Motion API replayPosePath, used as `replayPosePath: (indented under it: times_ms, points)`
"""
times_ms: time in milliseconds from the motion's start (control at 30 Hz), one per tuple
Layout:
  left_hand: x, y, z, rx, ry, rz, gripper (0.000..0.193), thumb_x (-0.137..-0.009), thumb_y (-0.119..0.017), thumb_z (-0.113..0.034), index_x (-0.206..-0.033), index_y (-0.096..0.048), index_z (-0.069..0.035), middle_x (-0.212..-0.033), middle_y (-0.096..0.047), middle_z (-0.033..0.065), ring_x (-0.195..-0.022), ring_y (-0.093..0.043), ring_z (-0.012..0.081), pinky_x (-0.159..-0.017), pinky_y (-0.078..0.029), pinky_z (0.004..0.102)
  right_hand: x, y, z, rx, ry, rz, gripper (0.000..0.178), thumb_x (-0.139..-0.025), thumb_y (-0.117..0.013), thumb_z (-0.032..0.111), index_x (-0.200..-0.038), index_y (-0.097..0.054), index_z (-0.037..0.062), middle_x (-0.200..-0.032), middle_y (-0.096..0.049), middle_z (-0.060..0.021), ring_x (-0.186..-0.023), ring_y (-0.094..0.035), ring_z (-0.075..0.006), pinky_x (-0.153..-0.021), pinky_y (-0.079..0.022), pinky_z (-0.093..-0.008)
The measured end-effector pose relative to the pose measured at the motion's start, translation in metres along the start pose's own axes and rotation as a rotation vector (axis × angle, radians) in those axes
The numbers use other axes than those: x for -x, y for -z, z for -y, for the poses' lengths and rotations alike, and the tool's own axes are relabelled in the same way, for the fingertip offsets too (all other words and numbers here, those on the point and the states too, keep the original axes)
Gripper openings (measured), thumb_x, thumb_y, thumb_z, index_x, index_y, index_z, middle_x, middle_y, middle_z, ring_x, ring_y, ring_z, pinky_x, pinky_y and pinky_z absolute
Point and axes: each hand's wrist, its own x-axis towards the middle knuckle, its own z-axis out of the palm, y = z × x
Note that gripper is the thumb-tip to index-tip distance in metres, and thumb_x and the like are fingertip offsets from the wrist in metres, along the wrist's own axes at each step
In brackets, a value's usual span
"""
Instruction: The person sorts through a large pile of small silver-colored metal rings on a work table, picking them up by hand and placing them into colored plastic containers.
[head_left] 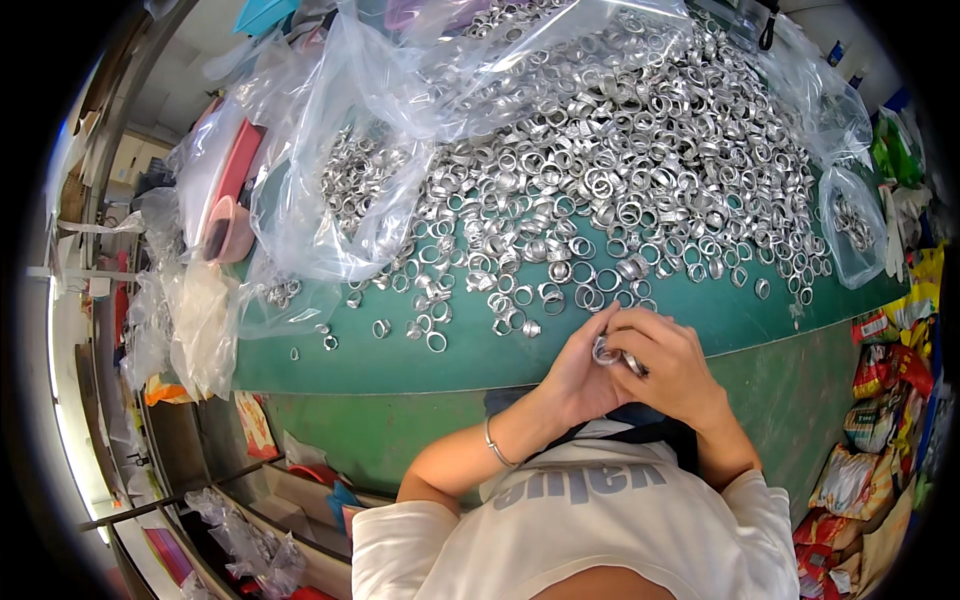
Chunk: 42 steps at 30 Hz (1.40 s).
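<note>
Both hands meet just off the near edge of the green table (350,365). My left hand (577,378) is closed around a silver-coloured metal ring (602,350), which shows between the thumb and fingers. My right hand (668,358) curls over it from the other side, its fingers bent inward. Another ring (632,366) shows under the right fingers; whether it is held or worn, I cannot tell. A big heap of similar rings (640,150) covers the far part of the table, with loose ones scattered closer to my hands.
Clear plastic bags (340,215) lie over the heap's left side, and a small bag of rings (852,225) sits at the right edge. A pink container (228,232) stands at the left. Colourful packets (850,480) are piled at the lower right, and an open drawer (290,505) is at lower left.
</note>
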Motion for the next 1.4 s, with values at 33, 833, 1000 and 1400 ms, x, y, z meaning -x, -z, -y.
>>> replayPosePath:
  times_ms: [33, 833, 1000, 1400]
  points:
    - [0.0, 0.0, 0.0, 0.012, -0.032, -0.025, 0.05, -0.096, -0.029, -0.043, -0.12, -0.049, -0.004, -0.115, -0.055, 0.0113, -0.102, -0.056, 0.0236, -0.089, -0.045, 0.0431, -0.003, 0.002, 0.004, -0.006, 0.011, 0.034, 0.017, -0.064, -0.068, 0.001, -0.08, -0.061, 0.0025, -0.095, -0.06, -0.008, -0.072, -0.059, -0.0255, -0.062, -0.048, -0.0307]
    - [0.033, -0.024, -0.057, -0.769, -0.516, -0.321, 0.018, -0.091, -0.054, -0.021, -0.086, -0.061, -0.005, -0.077, -0.059, 0.0063, -0.067, -0.051, 0.0111, -0.039, -0.031, 0.0155, -0.07, 0.013, -0.05, 0.459, 0.068, -0.014, 0.042, -0.076, -0.068, 0.016, -0.114, -0.055, 0.007, -0.119, -0.05, -0.0141, -0.113, -0.045, -0.0327, -0.094, -0.036, -0.0433]
    - [-0.011, -0.039, -0.126, -1.991, -1.259, -0.488, 0.023, -0.078, -0.066, -0.005, -0.1, -0.063, -0.002, -0.077, -0.058, 0.0083, -0.069, -0.056, 0.0177, -0.062, -0.045, 0.031, -0.1, 0.029, -0.066, 0.382, 0.072, -0.326, 0.021, -0.074, -0.065, 0.007, -0.093, -0.058, 0.0005, -0.099, -0.056, -0.0123, -0.094, -0.052, -0.0287, -0.082, -0.042, -0.0376]
    - [-0.041, -0.041, -0.16, -1.113, -0.86, -0.349, 0.028, -0.082, -0.061, -0.017, -0.104, -0.055, -0.001, -0.097, -0.063, 0.014, -0.068, -0.057, 0.0177, -0.049, -0.046, 0.0286, -0.122, 0.039, -0.102, -0.235, -0.127, -0.356, 0.013, -0.075, -0.067, 0.007, -0.079, -0.057, -0.0002, -0.093, -0.063, -0.0121, -0.073, -0.058, -0.0236, -0.064, -0.045, -0.032]
